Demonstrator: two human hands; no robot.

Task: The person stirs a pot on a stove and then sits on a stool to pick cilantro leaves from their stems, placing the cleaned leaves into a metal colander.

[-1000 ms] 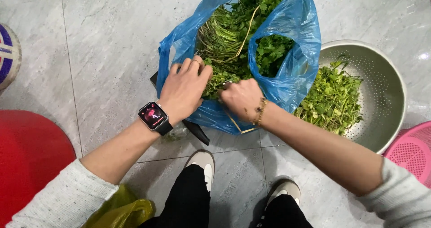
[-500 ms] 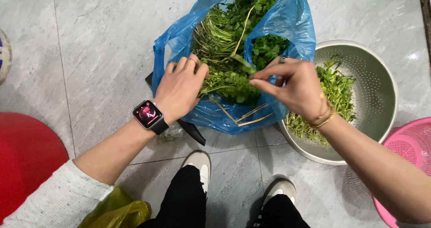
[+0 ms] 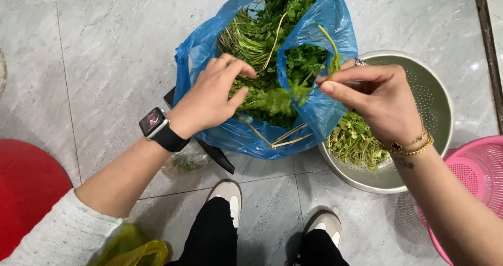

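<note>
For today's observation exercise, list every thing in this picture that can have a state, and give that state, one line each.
Blue plastic bag: open, full of leafy herbs.
Metal colander: upright, partly filled with picked greens.
Herb sprig: pinched in the right hand, over the bag's edge.
Left hand: fingers in the bag's herbs.
Smartwatch: on the left wrist, screen lit.
Pink basket: upright, mostly out of view.
</note>
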